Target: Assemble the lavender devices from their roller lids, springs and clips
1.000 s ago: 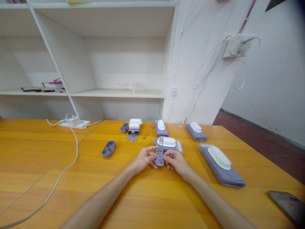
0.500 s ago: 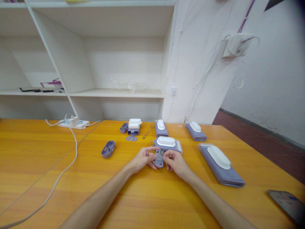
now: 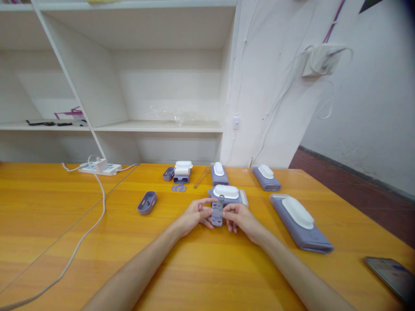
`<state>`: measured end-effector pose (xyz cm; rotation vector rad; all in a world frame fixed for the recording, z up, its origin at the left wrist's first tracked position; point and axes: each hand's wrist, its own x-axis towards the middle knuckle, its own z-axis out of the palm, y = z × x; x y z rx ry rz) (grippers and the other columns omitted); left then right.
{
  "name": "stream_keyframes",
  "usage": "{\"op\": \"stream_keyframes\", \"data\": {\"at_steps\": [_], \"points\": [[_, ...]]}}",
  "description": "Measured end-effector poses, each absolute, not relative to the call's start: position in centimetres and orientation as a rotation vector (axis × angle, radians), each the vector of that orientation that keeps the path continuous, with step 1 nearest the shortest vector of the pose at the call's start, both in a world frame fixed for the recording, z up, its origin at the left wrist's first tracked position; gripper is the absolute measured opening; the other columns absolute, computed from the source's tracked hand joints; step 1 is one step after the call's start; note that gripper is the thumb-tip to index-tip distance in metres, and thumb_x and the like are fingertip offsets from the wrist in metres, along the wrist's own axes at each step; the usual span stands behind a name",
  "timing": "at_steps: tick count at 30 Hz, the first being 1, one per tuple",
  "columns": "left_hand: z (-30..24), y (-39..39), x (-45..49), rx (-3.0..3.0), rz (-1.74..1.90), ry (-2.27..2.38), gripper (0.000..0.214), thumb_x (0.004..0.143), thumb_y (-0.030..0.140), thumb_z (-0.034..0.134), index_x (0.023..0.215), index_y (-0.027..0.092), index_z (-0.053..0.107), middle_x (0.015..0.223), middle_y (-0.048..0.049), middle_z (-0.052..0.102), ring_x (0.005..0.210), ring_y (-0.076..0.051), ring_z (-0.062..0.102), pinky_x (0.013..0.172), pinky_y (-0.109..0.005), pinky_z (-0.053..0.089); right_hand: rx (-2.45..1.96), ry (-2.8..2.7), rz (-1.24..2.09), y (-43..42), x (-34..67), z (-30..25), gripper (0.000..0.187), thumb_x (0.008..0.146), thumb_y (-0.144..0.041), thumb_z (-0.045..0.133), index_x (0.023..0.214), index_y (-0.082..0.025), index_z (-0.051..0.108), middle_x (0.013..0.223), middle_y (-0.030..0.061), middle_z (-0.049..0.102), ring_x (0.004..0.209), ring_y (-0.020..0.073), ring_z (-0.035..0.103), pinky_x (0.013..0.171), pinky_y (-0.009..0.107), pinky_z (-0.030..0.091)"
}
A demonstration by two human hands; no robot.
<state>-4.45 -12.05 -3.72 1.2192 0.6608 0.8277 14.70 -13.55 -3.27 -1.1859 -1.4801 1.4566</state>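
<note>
Both my hands meet at the middle of the orange table [image 3: 97, 242]. My left hand [image 3: 195, 214] and my right hand [image 3: 240, 217] pinch a small flat purple plastic piece with holes [image 3: 217, 214] between their fingertips. A short metal spring [image 3: 221, 200] stands at the piece's top end. Just behind it lies a purple case with a white oval top [image 3: 227, 193].
More purple-and-white cases lie at the back [image 3: 218, 172], [image 3: 266, 176] and on the right [image 3: 300, 220]. A purple cap [image 3: 147, 202], a small assembly [image 3: 182, 171], a loose spring [image 3: 202, 177], a power strip [image 3: 100, 166] with a white cable, and a phone [image 3: 391, 276] also lie on the table. White shelves stand behind.
The spring above the purple piece looked long a second ago and is now much shorter. Both hands have stayed in place.
</note>
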Motion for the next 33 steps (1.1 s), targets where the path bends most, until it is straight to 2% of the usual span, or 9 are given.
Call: {"op": "stream_keyframes", "data": {"at_steps": [5, 19, 33], "points": [[-3.83, -11.78, -4.68, 1.180, 0.809, 0.619, 0.055, 0.073, 0.030, 0.066, 0.122, 0.013, 0.047, 0.082, -0.0117, 0.068, 0.065, -0.018, 0.066, 0.056, -0.027, 0.054, -1.105, -1.451, 1.560, -13.50, 15.34, -3.23, 0.028, 0.069, -0.040, 0.065, 0.076, -0.013, 0.062, 0.056, -0.0016, 0.060, 0.041, 0.0074, 0.054, 0.037, 0.016, 0.036], [-3.41, -12.17, -4.47, 1.193, 0.807, 0.620, 0.058, 0.073, 0.028, 0.067, 0.125, 0.015, 0.043, 0.084, -0.0128, 0.068, 0.070, -0.020, 0.067, 0.058, -0.027, 0.054, -1.056, -1.405, 1.560, -13.55, 15.43, -3.36, 0.017, 0.071, -0.029, 0.064, 0.070, -0.012, 0.060, 0.057, -0.0009, 0.060, 0.043, 0.0077, 0.055, 0.037, 0.016, 0.036], [-3.35, -12.22, -4.46, 1.142, 0.853, 0.668, 0.056, 0.072, 0.022, 0.063, 0.124, 0.015, 0.045, 0.084, -0.0120, 0.068, 0.069, -0.020, 0.067, 0.057, -0.029, 0.055, -1.046, -1.408, 1.559, -13.43, 15.33, -3.43, 0.024, 0.073, -0.035, 0.064, 0.075, -0.012, 0.062, 0.063, 0.0008, 0.062, 0.044, 0.0065, 0.055, 0.038, 0.015, 0.036]]}}
